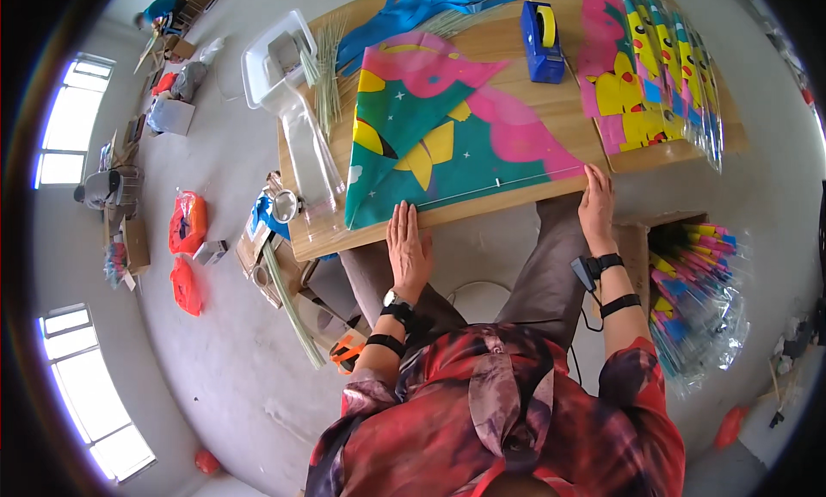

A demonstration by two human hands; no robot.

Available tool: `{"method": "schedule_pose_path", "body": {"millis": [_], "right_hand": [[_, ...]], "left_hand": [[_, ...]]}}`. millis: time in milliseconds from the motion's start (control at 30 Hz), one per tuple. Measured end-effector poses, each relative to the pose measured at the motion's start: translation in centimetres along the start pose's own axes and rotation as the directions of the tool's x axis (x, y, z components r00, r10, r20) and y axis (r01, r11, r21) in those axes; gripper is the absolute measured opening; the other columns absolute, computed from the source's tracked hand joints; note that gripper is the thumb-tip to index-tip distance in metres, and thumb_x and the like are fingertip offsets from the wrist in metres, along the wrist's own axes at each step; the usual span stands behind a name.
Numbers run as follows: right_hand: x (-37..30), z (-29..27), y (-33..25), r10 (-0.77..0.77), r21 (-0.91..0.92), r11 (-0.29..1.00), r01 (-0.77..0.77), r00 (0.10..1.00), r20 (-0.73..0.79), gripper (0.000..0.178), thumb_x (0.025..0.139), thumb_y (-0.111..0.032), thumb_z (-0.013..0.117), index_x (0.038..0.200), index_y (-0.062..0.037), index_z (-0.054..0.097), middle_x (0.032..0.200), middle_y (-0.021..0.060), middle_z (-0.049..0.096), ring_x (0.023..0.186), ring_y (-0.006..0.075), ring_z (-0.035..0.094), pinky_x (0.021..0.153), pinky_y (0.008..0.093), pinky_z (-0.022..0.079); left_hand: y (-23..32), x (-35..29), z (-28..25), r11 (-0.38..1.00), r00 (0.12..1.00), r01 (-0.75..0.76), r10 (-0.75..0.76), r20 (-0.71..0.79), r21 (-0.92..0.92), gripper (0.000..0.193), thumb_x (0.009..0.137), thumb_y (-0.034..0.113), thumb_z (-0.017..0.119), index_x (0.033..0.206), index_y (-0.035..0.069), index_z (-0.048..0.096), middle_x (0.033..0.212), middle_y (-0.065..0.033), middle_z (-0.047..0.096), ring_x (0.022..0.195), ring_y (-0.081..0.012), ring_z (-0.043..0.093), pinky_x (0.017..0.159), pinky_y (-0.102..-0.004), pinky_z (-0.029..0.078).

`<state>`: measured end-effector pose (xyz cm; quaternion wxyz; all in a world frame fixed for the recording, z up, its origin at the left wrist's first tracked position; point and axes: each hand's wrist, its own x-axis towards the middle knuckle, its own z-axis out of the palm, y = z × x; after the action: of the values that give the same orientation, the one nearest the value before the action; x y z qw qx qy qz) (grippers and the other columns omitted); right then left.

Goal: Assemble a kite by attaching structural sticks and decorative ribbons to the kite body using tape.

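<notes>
A printed kite [503, 153] in green, pink and yellow lies on the wooden table [311, 240], partly folded over at its left. Along its near edge runs a thin white rod with a small white fitting. My left hand [409, 247] rests flat on that edge near the left corner, fingers stretched out, holding nothing. At the right corner, my right hand [597, 209] has its fingers closed on the kite's tip by the rod's end. A watch and black straps are on my left wrist; my right wrist and forearm carry black straps and a small device.
A blue tape dispenser [542, 49] stands behind the kite. Blue strips [413, 15], thin pale rods [328, 75] and a white tray [280, 54] lie far left. Packaged kites [667, 58] are stacked at right; more fill a box [697, 282] beside my right leg. Orange bags [187, 226] lie on the floor.
</notes>
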<state>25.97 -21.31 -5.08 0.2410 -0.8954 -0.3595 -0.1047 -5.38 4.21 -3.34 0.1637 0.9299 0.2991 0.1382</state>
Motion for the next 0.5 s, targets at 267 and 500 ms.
{"method": "schedule_pose_path", "body": {"millis": [267,500], "right_hand": [[0.09,0.19,-0.45,0.072,-0.105,0.993,-0.061,0.993,0.097,0.056,0.087,0.005,0.06,0.141,-0.0112,0.054,0.142,0.0066,0.05,0.133,0.0308,0.047,0.111,0.046,0.039],[0.18,0.4,-0.12,0.049,-0.085,0.995,-0.042,0.995,0.085,0.055,0.089,0.003,0.059,0.141,-0.012,0.054,0.142,0.0064,0.05,0.132,0.031,0.047,0.111,0.0464,0.039]], "left_hand": [[-0.05,-0.12,0.09,1.0,1.0,-0.009,0.009,-0.007,-0.02,0.062,0.093,0.011,0.06,0.15,-0.002,0.04,0.159,-0.0201,0.035,0.15,-0.0366,0.028,0.123,-0.0494,0.023],[0.27,0.03,-0.06,1.0,1.0,-0.006,0.006,0.014,-0.016,0.062,0.095,0.01,0.061,0.152,0.0,0.039,0.16,-0.0197,0.035,0.15,-0.0376,0.028,0.123,-0.05,0.023]]}}
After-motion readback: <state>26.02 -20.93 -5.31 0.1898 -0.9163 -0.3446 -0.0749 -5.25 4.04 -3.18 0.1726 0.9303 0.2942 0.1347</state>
